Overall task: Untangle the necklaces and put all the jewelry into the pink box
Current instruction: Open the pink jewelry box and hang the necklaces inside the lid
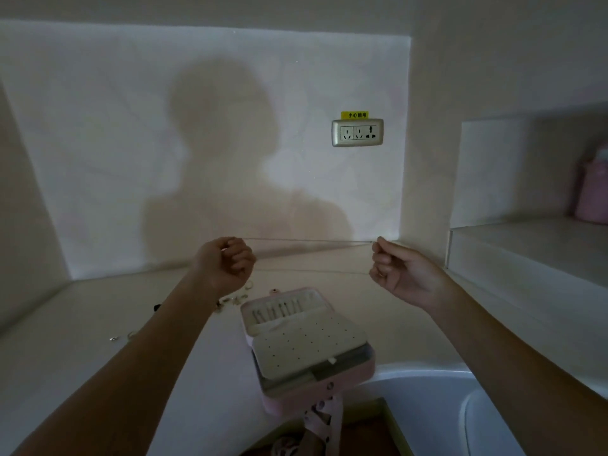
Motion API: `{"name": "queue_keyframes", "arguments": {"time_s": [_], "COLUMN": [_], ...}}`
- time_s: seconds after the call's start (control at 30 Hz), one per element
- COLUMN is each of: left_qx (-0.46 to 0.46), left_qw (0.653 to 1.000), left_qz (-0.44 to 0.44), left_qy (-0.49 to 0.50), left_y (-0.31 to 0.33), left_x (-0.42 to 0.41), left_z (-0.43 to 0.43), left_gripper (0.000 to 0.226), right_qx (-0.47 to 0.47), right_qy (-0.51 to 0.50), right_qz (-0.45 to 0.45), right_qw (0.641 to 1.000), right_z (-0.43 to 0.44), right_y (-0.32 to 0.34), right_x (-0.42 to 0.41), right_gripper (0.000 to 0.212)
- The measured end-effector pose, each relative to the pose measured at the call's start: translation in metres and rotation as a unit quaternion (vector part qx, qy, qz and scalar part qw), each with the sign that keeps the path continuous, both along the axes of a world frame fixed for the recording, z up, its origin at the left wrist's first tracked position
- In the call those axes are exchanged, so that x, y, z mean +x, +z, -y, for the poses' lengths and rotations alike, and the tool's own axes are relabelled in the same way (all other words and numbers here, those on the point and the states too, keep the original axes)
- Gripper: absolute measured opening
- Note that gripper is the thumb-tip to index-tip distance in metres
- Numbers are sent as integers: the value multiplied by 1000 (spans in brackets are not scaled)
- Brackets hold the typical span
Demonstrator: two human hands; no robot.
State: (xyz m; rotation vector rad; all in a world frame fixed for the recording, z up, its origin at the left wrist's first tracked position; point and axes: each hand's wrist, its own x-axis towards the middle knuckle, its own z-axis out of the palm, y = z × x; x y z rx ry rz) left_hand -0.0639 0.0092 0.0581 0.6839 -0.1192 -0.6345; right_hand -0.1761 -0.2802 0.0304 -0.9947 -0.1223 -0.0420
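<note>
Above the open pink box (368, 365) on the table (98, 307), left hand (227, 263) and right hand (396, 273) each pinch the necklace (306, 240), stretching it taut between them, probably to check for tangles.

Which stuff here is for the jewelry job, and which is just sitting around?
For the job: necklace, held up taut; open pink box; small rings on the counter.
Just lying about: wall socket; yellow sticker above it; sink; pink thing on the shelf.
</note>
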Motion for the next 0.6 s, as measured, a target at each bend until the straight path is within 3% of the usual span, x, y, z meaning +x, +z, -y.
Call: {"name": "queue_keyframes", "arguments": {"time_s": [0.1, 0.23, 0.3, 0.43, 0.6], "left_qx": [20, -3, -18, -55, 112], "left_qw": [1000, 1000, 1000, 994, 991], "left_qz": [6, 13, -10, -59, 2], "left_qy": [14, -3, 23, 71, 70], "left_y": [-8, -20, -27, -38, -57], "left_x": [0, 1, 4, 11, 6], "left_z": [-7, -13, -13, -12, -13], "left_gripper": [32, 29, 23, 28, 29], "right_qx": [54, 113, 111, 54, -128], "right_qy": [-9, -9, -1, 11, -56], "right_qz": [29, 85, 108, 117, 85], "right_qw": [998, 990, 988, 992, 986], "right_z": [-5, -19, -25, -33, -34], "right_y": [4, 18, 25, 39, 68], "right_x": [7, 13, 15, 21, 33], "right_gripper": [47, 17, 26, 32, 23]}}
